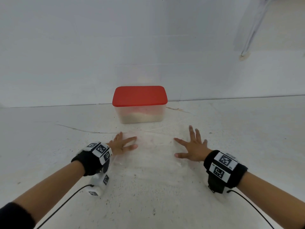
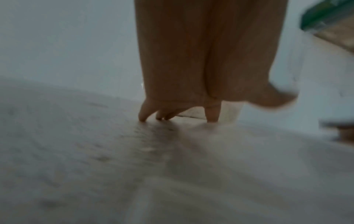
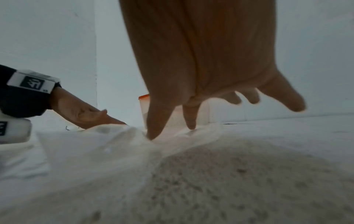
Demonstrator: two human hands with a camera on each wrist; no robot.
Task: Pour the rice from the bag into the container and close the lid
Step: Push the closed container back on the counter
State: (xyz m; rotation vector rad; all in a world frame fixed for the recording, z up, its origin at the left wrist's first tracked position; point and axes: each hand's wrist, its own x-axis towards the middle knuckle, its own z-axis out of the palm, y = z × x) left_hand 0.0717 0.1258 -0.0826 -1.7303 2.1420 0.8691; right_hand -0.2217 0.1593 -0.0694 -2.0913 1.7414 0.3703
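A clear plastic container [image 1: 140,114] with rice in its bottom stands against the back wall, its red lid [image 1: 140,95] seated on top. In front of it a clear plastic bag [image 1: 153,149] lies flat on the white surface. My left hand [image 1: 123,143] rests with spread fingers on the bag's left edge. My right hand [image 1: 191,146] rests with spread fingers on its right edge. In the right wrist view the fingertips [image 3: 153,134] press into the crumpled bag [image 3: 107,145]. The left wrist view shows straight fingers [image 2: 211,115] touching the surface.
The white table [image 1: 49,146] has a thin crack at the left and meets a white wall [image 1: 82,47] right behind the container. Black cables [image 1: 66,202] trail from both wrist cameras toward the near edge. A pipe [image 1: 252,30] runs down the wall at far right.
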